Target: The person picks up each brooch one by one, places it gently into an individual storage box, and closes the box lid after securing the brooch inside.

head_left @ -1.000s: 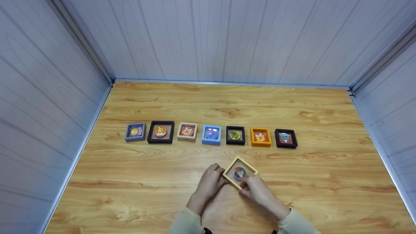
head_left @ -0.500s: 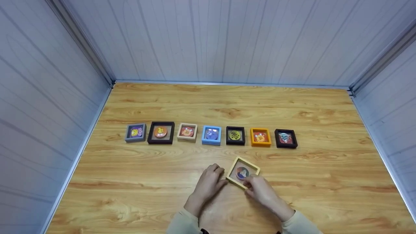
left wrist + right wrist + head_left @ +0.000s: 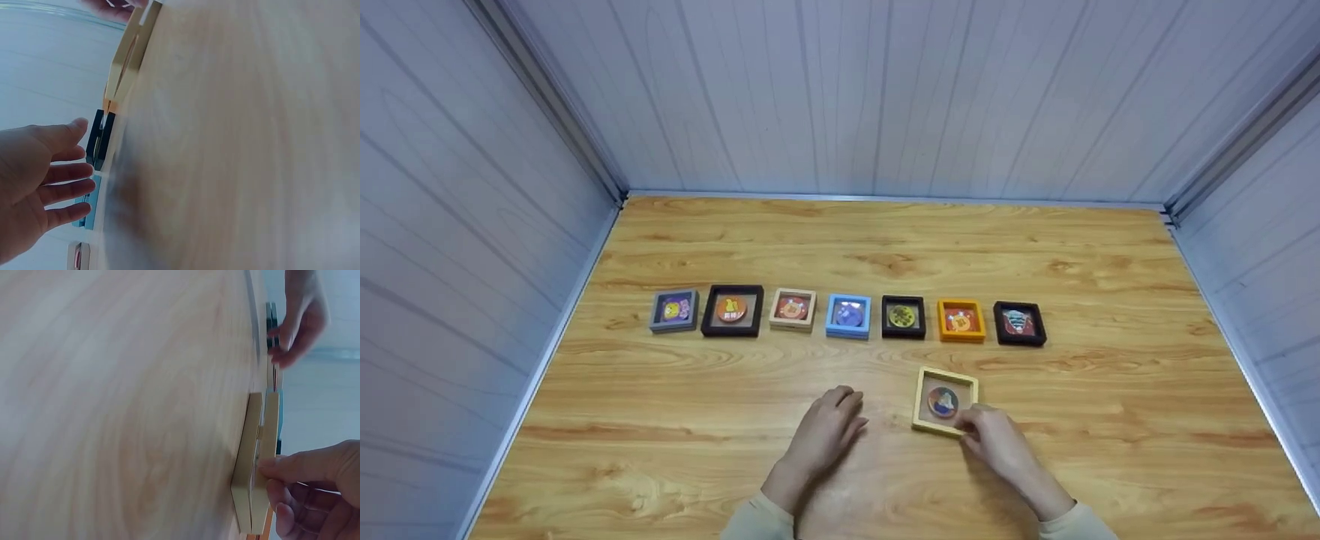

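Observation:
A pale yellow square display frame lies flat on the wooden table, in front of a row of smaller frames. A round badge with a dark and orange picture shows behind its clear film. My right hand pinches the frame at its near right corner; the right wrist view has the thumb and curled fingers of the right hand at its edge. To the left, apart from the frame, my left hand touches no object. In the left wrist view the left hand has its fingers extended.
Behind the hands runs a row of frames with round badges: grey, large black, cream, light blue, black, orange and another black. White panel walls enclose the table.
The yellow frame has slid right and turned to sit nearly square, with my right hand moving along at its corner. My left hand has come off its left corner and drawn back leftward.

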Available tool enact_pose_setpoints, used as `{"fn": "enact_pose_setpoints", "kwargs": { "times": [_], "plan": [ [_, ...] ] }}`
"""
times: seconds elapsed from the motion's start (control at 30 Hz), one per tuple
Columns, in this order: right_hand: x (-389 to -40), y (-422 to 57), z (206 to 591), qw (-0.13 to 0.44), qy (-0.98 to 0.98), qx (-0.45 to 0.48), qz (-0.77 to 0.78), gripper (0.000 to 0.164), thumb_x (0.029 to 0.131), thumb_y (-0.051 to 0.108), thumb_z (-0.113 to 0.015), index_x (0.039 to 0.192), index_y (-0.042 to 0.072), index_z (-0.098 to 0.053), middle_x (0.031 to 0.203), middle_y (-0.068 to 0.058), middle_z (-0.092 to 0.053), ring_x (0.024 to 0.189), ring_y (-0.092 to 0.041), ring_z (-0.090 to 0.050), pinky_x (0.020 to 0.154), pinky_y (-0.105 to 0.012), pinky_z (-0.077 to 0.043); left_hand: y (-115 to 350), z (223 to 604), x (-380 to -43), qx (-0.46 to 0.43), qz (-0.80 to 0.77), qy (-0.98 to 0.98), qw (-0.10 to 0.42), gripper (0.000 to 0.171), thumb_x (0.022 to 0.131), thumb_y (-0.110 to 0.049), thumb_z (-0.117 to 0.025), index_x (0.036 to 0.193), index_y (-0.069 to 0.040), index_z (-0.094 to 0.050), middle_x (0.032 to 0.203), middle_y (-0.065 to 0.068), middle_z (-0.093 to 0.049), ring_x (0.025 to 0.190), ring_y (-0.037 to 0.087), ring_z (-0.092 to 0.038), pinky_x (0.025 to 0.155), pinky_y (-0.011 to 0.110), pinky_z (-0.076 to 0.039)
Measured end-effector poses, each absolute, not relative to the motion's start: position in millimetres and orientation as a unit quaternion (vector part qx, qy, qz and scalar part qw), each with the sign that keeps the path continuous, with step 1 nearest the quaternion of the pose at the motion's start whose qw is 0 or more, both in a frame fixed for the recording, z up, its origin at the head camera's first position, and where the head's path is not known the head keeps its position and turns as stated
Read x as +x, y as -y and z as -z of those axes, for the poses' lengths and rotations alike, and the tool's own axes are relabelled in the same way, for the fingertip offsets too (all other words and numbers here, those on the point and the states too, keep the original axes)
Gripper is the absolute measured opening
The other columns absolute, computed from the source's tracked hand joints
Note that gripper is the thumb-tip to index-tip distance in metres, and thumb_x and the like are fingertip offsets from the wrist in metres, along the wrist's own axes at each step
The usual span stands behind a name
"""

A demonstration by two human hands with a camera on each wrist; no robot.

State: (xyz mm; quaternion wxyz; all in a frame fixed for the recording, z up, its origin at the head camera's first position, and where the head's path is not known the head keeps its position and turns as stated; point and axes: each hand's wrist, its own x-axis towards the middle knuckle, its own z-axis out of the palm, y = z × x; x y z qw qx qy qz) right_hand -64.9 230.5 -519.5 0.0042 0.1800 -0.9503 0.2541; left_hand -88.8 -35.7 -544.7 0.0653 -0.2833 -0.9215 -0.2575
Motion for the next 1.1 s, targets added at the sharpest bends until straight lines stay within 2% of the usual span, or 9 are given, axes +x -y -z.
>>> {"fn": "enact_pose_setpoints", "kwargs": {
  "times": [0.23,0.47,0.7,1.1],
  "plan": [
    [-62,-252,519,0.004,0.962,0.115,-0.247,0.019,0.062,-0.011,-0.067,0.071,0.005,-0.064,0.07,-0.002,-0.059,0.064,-0.016,-0.056,0.06,-0.03,-0.047,46,548,-84,-0.287,0.245,0.924,0.066,0.039,0.087,-0.026,-0.055,0.114,0.001,-0.055,0.113,0.015,-0.053,0.106,0.028,-0.05,0.087,0.04,-0.039],
    [-60,-281,517,-0.018,0.97,0.051,-0.236,0.018,0.065,-0.011,-0.065,0.074,0.004,-0.065,0.072,-0.005,-0.06,0.065,-0.018,-0.056,0.061,-0.034,-0.047,59,551,-82,-0.27,0.246,0.93,0.038,0.051,0.088,-0.037,-0.05,0.125,-0.002,-0.048,0.131,0.013,-0.042,0.124,0.032,-0.032,0.095,0.051,-0.028],
    [-59,-318,512,-0.029,0.97,0.016,-0.241,0.018,0.066,-0.012,-0.06,0.075,0.003,-0.065,0.073,-0.008,-0.062,0.064,-0.021,-0.057,0.058,-0.037,-0.047,68,553,-82,-0.262,0.22,0.939,0.03,0.06,0.085,-0.046,-0.049,0.132,-0.008,-0.041,0.139,0.01,-0.031,0.128,0.032,-0.022,0.094,0.057,-0.024],
    [-68,-376,507,-0.06,0.976,-0.044,-0.206,0.017,0.068,-0.013,-0.053,0.079,-0.004,-0.063,0.074,-0.016,-0.06,0.068,-0.032,-0.056,0.059,-0.044,-0.044,77,556,-80,-0.239,0.197,0.95,0.029,0.062,0.084,-0.046,-0.051,0.13,-0.006,-0.043,0.137,0.015,-0.032,0.127,0.036,-0.024,0.092,0.06,-0.023]
  ]
}}
